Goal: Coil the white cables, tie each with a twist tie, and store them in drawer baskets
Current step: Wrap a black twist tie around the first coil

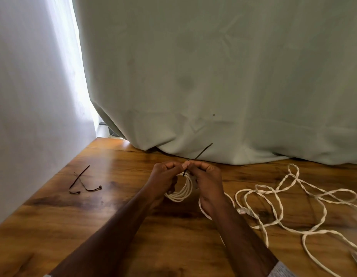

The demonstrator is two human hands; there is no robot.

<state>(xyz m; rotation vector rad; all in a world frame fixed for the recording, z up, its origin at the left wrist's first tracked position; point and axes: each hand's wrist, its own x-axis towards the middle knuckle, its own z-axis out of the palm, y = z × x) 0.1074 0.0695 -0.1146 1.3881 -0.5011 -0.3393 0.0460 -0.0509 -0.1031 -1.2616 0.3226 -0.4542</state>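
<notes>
Where a pale curtain (pixel 213 76) draped onto the wooden table (pixel 73 216), both hands, left hand (pixel 163 176) and right hand (pixel 209 182), pinched a dark tie (pixel 201 151) around the coiled white cable (pixel 183 190); 2 spare ties (pixel 83 182) lay left, loose cable (pixel 293 206) right.

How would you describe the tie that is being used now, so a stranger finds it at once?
On the wooden table, look where both hands meet above the coiled white cable. The dark tie there sticks up toward the curtain, while two spare ties lie crossed at left.
</notes>
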